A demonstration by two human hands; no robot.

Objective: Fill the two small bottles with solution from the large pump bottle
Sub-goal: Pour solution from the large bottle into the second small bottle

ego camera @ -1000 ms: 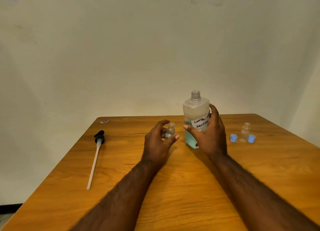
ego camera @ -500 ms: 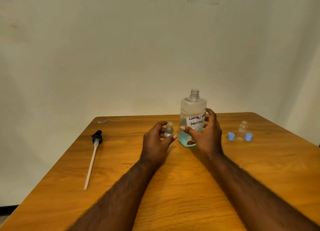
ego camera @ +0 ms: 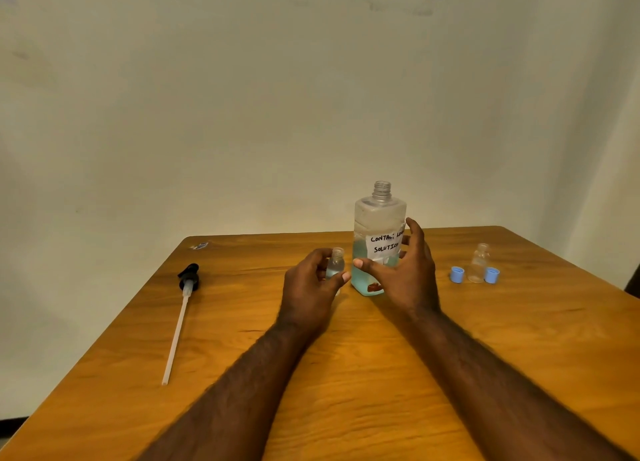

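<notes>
Progress: first small bottle (ego camera: 335,265) appears part-filled; second small bottle (ego camera: 479,264), 3 o'clock, looks empty.
Left hand (ego camera: 308,287): fingers (ego camera: 343,277) clamped on first small bottle.
Right hand (ego camera: 410,277): fingers (ego camera: 415,232) spread round large bottle (ego camera: 379,218), 12 o'clock on desk (ego camera: 346,374); grip unclear.

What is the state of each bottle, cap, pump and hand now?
large bottle, upright on table, pump out, partly full of blue liquid.
first small bottle, upright, uncapped, fill unclear.
second small bottle, upright, uncapped, looks empty.
blue caps, off, one each side of second small bottle.
pump, lying on the table, apart from the bottles.
left hand, grips first small bottle.
right hand, curved round large bottle, grip unclear.
</notes>
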